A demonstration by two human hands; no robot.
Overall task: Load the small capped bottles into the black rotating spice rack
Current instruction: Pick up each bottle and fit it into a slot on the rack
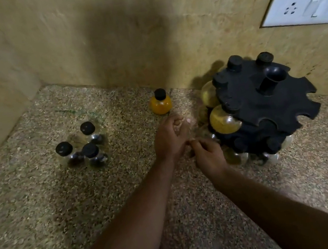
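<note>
Both hands meet at the left side of the rack [264, 104], which stands on the speckled tabletop [42, 211] near the wall corner. Left hand [168, 137]: fingers loosely curled, blurred; cannot tell whether the grip holds anything. Right hand [208, 156]: fingers curled toward the rack's lower tier; grip state likewise unclear. Rack already carries several bottles, some with yellow contents, just right of both hands. Orange bottle [160, 103] stands alone just beyond the left hand. Three clear bottles [82, 148] with black caps are clustered well to the left. Wall socket [304, 6] is far up right.
</note>
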